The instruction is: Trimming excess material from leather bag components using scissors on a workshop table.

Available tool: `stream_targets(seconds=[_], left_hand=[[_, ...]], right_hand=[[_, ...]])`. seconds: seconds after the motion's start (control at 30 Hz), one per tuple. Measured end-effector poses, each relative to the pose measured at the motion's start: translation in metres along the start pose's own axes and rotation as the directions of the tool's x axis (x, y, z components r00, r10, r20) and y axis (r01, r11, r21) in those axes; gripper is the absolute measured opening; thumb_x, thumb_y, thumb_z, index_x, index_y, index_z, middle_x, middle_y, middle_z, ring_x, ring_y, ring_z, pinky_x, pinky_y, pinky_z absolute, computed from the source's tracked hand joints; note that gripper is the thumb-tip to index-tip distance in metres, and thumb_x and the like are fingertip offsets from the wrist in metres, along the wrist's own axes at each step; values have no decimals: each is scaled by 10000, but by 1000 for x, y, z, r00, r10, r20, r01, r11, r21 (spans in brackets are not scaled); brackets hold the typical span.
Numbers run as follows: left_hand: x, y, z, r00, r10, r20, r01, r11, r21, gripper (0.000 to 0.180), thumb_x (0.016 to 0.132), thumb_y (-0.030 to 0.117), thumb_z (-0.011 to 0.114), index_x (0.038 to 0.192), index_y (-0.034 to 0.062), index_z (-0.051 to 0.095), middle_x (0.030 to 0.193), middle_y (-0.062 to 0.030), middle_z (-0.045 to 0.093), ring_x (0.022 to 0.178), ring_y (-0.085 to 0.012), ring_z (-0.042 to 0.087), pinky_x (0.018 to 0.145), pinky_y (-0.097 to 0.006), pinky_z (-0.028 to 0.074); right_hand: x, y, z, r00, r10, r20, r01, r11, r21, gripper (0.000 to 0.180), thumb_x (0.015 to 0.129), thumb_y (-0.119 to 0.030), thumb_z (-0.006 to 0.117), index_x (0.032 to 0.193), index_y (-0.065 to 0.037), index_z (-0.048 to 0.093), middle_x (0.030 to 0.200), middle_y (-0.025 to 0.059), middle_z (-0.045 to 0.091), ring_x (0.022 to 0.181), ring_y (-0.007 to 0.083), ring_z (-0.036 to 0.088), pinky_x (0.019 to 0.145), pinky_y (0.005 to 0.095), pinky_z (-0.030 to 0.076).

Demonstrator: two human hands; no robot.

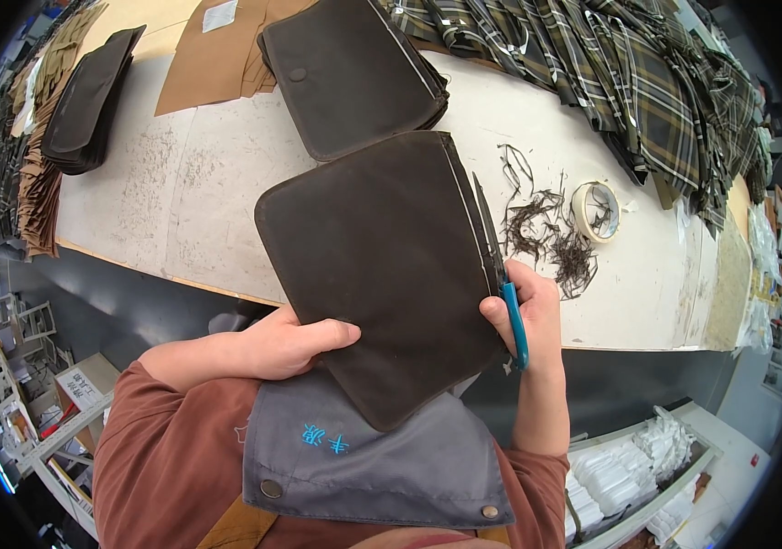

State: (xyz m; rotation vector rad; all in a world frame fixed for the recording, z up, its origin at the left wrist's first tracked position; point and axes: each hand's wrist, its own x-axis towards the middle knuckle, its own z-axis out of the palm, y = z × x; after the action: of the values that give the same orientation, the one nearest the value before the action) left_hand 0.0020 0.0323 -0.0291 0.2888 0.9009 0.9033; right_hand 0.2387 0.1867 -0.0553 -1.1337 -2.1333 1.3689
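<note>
A dark brown fabric panel [382,265] with rounded corners is held up in front of me, tilted, above the near edge of the table. My left hand [304,343] grips its lower left edge, thumb on top and fingers hidden beneath. Scissors with blue handles [515,325] are in my right hand [533,306], closed around them at the panel's right edge. The blades point away from me along that edge, which shows a pale raw seam. Whether the right fingers also pinch the fabric, I cannot make out.
A stack of similar dark panels [354,78] lies just beyond, another stack [94,101] at far left. Brown sheets [213,55] lie behind. Right of the panel are dark thread clippings [537,224] and a tape roll [597,211]. Plaid fabric [629,82] is piled at far right.
</note>
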Motion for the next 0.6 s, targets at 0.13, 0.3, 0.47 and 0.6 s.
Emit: stream_targets(seconds=[0.13, 0.3, 0.47, 0.6], left_hand=[[-1, 0, 0, 1000, -5, -21, 5, 1000, -1, 379, 907, 105, 472, 1256, -39, 451, 1244, -107, 520, 1127, -188, 507, 950, -322, 415], [-17, -6, -16, 981, 169, -97, -192, 920, -340, 420, 854, 117, 463, 1242, -42, 467, 1231, -181, 542, 1132, -296, 534, 976, -412, 420], [-28, -24, -33, 835, 495, -242, -549, 718, -428, 527, 843, 276, 410, 1257, -46, 460, 1266, -177, 526, 1154, -304, 518, 997, -412, 395], [-31, -47, -61, 919, 324, -226, -358, 925, -128, 469, 945, 317, 382, 1259, -17, 483, 1280, -110, 533, 1196, -231, 484, 1033, -357, 344]], right_hand=[[-1, -5, 0, 998, -24, -65, 27, 999, 37, 598, 717, -537, 738, 634, -50, 402, 512, -33, 352, 506, 55, 318, 437, 225, 293], [-8, 1, -2, 967, 147, -209, -54, 916, 397, 575, 799, -608, 590, 736, -45, 493, 537, -17, 441, 472, 57, 419, 436, 196, 310], [-21, 23, -7, 971, 156, -181, -47, 866, 497, 519, 841, -529, 581, 756, -25, 491, 524, 4, 436, 452, 68, 406, 420, 194, 298], [-31, 40, -1, 957, 194, -216, -54, 850, 525, 482, 877, -481, 565, 766, -21, 481, 523, 7, 432, 432, 74, 402, 395, 194, 295]])
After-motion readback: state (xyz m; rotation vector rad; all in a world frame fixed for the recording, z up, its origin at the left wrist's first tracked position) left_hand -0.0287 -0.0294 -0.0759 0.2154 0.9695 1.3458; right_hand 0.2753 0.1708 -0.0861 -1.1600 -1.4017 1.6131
